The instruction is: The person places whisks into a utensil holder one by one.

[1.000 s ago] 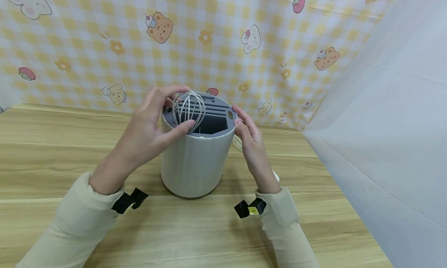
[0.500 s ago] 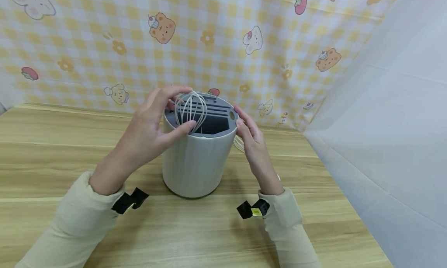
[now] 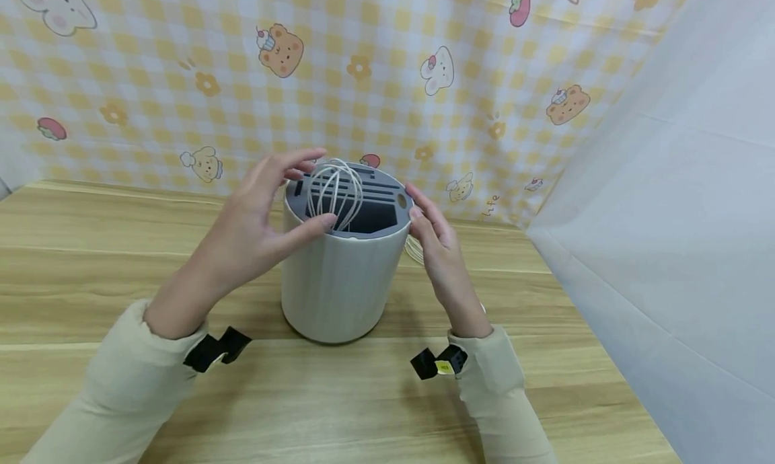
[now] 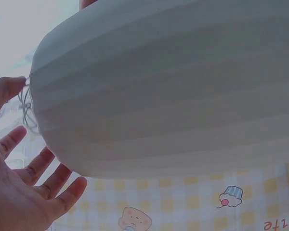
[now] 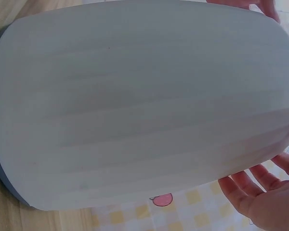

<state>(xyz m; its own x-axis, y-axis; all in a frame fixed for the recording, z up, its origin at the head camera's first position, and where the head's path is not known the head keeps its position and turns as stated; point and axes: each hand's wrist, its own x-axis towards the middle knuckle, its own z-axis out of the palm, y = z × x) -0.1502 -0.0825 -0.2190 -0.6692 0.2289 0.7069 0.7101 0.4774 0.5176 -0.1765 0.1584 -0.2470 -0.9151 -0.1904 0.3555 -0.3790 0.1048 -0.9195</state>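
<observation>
A white utensil holder (image 3: 336,286) with a grey slotted top stands upright on the wooden table. A whisk (image 3: 335,194) stands in its large opening, wire loops up; its handle is hidden inside. My left hand (image 3: 245,222) is spread around the loops, thumb near their front and fingers behind, without gripping them. In the left wrist view, the fingers of this left hand (image 4: 31,178) are parted beside the holder's upper end. My right hand (image 3: 437,245) holds the holder's right rim, thumb in front and fingers round the far side. The right wrist view shows these fingers (image 5: 245,185) against its wall.
Pale wire loops (image 3: 414,250) lie on the table (image 3: 327,403) behind the holder, partly hidden by it and the right hand. A yellow checked curtain (image 3: 230,121) hangs at the back, and a white sheet (image 3: 684,202) closes off the right side.
My left fingers have let go of the whisk and drawn slightly back to the left. The whisk has leaned slightly right. My right hand keeps its place on the rim.
</observation>
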